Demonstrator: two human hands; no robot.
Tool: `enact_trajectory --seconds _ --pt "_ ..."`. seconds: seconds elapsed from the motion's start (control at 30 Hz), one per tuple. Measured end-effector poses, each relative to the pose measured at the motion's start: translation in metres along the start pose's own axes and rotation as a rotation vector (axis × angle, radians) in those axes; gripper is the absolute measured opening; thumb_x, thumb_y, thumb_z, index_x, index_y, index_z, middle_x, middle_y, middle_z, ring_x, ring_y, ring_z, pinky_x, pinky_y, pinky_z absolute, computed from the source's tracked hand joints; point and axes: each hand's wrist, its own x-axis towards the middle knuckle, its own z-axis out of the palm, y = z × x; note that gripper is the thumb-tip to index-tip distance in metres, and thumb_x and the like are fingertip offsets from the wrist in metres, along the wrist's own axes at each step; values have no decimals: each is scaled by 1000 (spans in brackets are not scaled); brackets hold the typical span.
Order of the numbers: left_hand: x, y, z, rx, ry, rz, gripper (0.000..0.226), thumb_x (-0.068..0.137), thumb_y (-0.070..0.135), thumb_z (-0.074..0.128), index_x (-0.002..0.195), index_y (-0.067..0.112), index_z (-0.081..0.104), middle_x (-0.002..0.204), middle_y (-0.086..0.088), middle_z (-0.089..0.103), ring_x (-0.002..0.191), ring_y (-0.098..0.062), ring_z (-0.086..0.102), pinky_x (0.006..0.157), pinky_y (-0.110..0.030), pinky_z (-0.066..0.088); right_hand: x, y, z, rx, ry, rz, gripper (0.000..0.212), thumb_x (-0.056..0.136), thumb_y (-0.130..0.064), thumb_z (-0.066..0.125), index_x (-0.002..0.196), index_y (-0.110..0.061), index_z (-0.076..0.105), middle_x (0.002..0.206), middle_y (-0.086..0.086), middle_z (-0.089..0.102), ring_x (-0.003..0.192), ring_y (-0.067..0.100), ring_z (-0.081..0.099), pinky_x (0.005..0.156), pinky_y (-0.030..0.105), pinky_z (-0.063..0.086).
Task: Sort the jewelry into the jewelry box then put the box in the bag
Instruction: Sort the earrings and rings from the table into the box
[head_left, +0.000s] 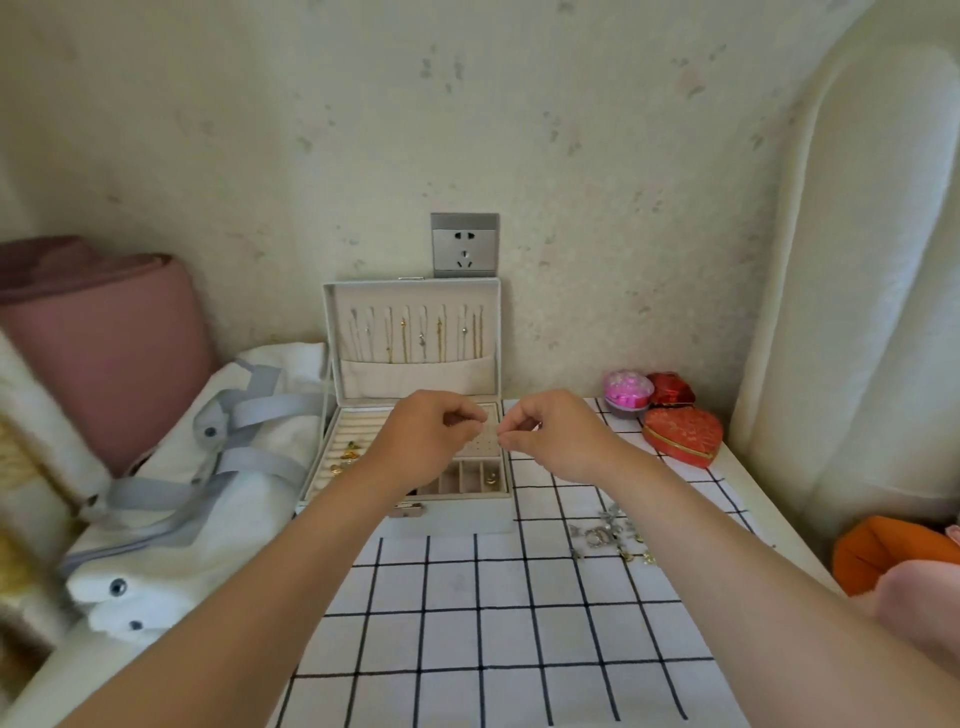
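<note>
The grey jewelry box (457, 519) stands open against the wall, its raised lid (413, 332) hung with several thin chains. Rings sit in its left ring rolls (345, 457); small compartments run along the front. Both my hands hover over the box's perforated earring pad (488, 439). My left hand (423, 441) and my right hand (556, 436) have their fingers curled, fingertips almost meeting, pinching something too small to make out. A pile of loose jewelry (610, 535) lies on the checked cloth at the right. The white bag (171, 499) with grey straps lies left of the box.
A red heart-shaped box (683, 436), a smaller red box (670, 389) and a pink round pot (626, 392) stand at the back right. A wall socket (465, 244) is above the lid. Pink cushion (104, 343) at left, orange and pink fabric (893, 561) at right.
</note>
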Motion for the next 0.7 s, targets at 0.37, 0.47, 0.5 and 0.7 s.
enact_trajectory --seconds 0.37,0.47,0.5,0.7 --pt "-11 -33 -10 -232 -56 -90 22 85 7 71 95 27 71 80 1 73 71 -13 70 87 -43 59 6 -7 25 -335 -100 46 7 86 -27 72 80 -30 74 86 -16 69 86 5 64 85 36 56" --pt "-10 -27 -8 -300 -58 -93 15 87 7 71 88 21 73 78 -3 74 78 -21 74 84 -42 60 6 -9 24 -257 -65 21 10 91 -25 67 90 -30 76 92 -17 69 89 1 63 86 28 51" --pt "-11 -24 -8 -320 -58 -94 14 88 7 70 86 20 73 77 -5 75 79 -23 74 84 -41 60 6 -12 24 -201 -57 21 13 93 -21 65 92 -30 76 91 -17 69 86 -3 62 82 23 49" --pt "-14 -15 -7 -469 14 -101 12 86 2 72 87 14 75 83 -11 75 80 -23 74 77 -35 62 -2 -33 22 203 -190 112 13 87 -15 72 98 -21 76 84 -6 76 63 9 64 48 18 41"
